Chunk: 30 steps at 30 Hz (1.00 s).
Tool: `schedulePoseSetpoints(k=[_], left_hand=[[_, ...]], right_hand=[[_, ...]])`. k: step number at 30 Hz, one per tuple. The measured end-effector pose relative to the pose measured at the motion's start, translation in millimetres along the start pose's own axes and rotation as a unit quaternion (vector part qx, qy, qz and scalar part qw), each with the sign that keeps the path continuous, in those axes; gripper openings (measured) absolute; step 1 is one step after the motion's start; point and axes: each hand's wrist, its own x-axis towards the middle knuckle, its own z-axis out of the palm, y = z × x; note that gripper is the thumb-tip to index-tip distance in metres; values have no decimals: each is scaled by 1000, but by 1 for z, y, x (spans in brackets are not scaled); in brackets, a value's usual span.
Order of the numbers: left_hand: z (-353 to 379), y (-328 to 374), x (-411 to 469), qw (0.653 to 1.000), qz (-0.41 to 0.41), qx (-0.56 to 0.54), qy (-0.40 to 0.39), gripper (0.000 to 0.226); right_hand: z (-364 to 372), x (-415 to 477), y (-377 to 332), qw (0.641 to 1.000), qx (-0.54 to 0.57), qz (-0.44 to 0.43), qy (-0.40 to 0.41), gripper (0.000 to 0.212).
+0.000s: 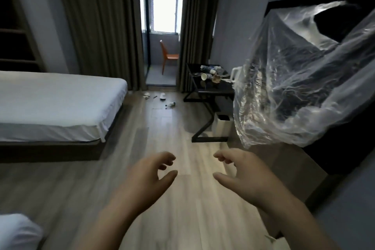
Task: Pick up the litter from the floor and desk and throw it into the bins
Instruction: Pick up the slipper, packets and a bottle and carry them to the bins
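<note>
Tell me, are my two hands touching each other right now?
Apart. The head view shows bare wooden floor between the left hand and the right hand, both holding nothing.

Tipped paper cups, a brown wad and clear bottles crowd the table toward its far end. On the floor before it lie a white paper wad, a white cup and a toppled bottle. A white bin stands under the table.
</note>
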Motion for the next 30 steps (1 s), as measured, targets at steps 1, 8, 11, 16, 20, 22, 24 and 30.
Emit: schedulePoseSetpoints(k=[1,8,11,16,20,22,24,30], left_hand=[[-2,-4,11,1000,-6,6,7,28],[6,-14,99,998,-23,27,46,31],[16,-11,144,998,-27,31,45,30],[31,-21,206,997,-45,19,52,28],[32,-49,250,996,-68,17,50,28],[30,-69,275,996,-77,15,48,28],[26,-91,303,996,-81,14,44,28],[-16,-165,391,994,-90,11,55,31]], right_hand=[[2,15,1,1000,6,-9,1,43],[-2,118,42,998,18,-55,15,42],[-9,157,67,998,34,-55,24,44],[-6,224,99,998,24,-61,6,45],[10,280,106,997,31,-66,-17,42],[21,313,103,996,26,-75,-29,41],[33,349,99,996,30,-77,-35,42],[64,465,70,996,32,-71,-42,41]])
